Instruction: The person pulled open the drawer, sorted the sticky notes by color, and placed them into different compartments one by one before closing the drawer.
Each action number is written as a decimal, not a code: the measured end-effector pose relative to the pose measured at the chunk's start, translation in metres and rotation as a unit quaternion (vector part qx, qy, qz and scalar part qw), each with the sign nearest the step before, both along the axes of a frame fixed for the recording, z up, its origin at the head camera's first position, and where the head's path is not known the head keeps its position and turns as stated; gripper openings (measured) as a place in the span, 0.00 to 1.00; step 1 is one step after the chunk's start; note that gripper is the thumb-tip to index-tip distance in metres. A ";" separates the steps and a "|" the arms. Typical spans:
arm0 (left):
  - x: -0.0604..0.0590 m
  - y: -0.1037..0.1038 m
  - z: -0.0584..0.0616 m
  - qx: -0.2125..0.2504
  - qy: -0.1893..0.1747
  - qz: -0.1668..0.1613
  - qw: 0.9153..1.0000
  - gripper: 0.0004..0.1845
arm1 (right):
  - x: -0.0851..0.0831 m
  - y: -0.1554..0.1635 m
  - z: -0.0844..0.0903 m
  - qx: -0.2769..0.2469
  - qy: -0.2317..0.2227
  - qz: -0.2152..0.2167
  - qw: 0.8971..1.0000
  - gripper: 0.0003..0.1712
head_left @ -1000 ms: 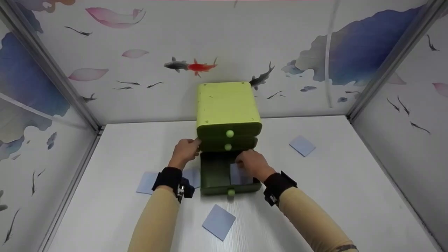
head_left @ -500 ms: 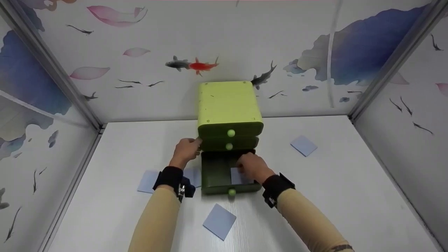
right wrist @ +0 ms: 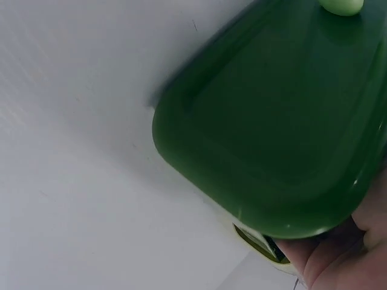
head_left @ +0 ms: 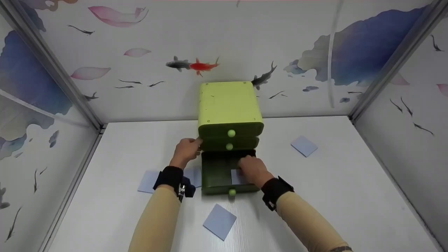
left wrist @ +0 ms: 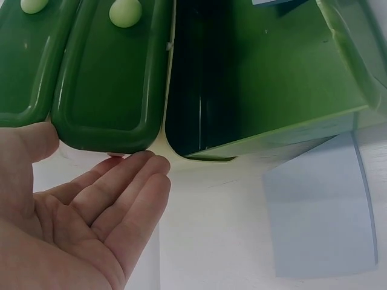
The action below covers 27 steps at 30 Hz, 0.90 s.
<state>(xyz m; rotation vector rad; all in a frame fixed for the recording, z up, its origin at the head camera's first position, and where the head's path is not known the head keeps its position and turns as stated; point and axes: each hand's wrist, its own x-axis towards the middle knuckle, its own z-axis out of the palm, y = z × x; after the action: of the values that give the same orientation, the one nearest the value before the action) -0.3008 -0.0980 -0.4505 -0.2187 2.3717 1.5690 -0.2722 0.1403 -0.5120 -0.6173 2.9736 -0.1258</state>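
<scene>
A lime-green cabinet (head_left: 229, 105) with three drawers stands at the back of the white table. Its bottom drawer (head_left: 214, 171) is pulled out; the two above are closed. My right hand (head_left: 252, 168) reaches into the open drawer and lies over a pale blue square sheet (head_left: 235, 177); its fingertips are hidden. In the right wrist view only the drawer front (right wrist: 278, 133) and a bit of that hand (right wrist: 344, 260) show. My left hand (head_left: 185, 150) is at the cabinet's left side, and the left wrist view shows its fingers (left wrist: 121, 193) straight by the middle drawer's corner (left wrist: 109, 78).
More pale blue squares lie on the table: one in front of the drawer (head_left: 219, 221), one at the right (head_left: 303, 145), two at the left (head_left: 148, 181) (head_left: 194, 175). Painted walls close in the table on three sides.
My right hand has shifted a little deeper over the blue sheet in the drawer, covering more of it. The left hand and the cabinet have stayed put.
</scene>
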 end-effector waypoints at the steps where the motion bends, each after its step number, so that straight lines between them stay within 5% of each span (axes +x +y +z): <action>1: 0.000 0.000 0.000 0.000 0.001 -0.001 1.000 0.26 | 0.000 0.000 0.000 0.003 0.004 0.000 1.000 0.07; 27: 0.000 0.002 0.000 -0.006 0.005 0.007 1.000 0.27 | 0.002 0.003 0.003 -0.003 -0.012 -0.012 1.000 0.06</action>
<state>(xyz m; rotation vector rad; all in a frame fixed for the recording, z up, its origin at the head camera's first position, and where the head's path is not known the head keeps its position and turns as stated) -0.3006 -0.0959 -0.4507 -0.2299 2.3937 1.5656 -0.2702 0.1433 -0.5091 -0.5772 2.9600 -0.1437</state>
